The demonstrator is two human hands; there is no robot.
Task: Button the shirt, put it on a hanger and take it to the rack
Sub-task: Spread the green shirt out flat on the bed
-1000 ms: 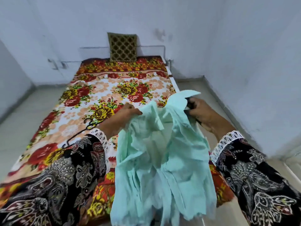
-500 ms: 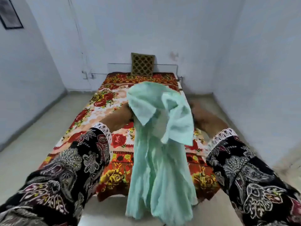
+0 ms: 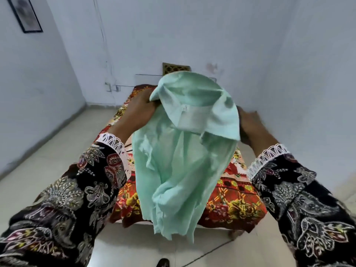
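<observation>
**Mint shirt held up over the foot of the bed**

A person is holding a pale mint-green, thin cotton shirt (image 3: 181, 162) up in the air with both hands, above the near end of a bed covered in a red, orange and yellow floral bedspread (image 3: 237, 205). The shirt's collar end is sitting uppermost, with the inside of the neckband and a small white label showing, and the body of the garment is hanging down loose and crumpled in front of the bed's foot, its hem dangling over the pale tiled floor (image 3: 48, 162).

The left hand (image 3: 138, 110) is gripping the shirt at the left side of the collar, its grip clamped on a bunch of the fabric. The right hand (image 3: 248, 126) is sitting against the right side of the collar; it is blurred and partly hidden behind the cloth, so I cannot tell how its grip is standing. Both arms are wearing black sleeves with a floral print and white lace cuffs (image 3: 113, 143).

A dark patterned cushion (image 3: 176, 68) is leaning against the pale wall behind the bed's head, mostly hidden by the shirt. A dark-framed picture (image 3: 25, 14) is hanging on the left wall.
</observation>
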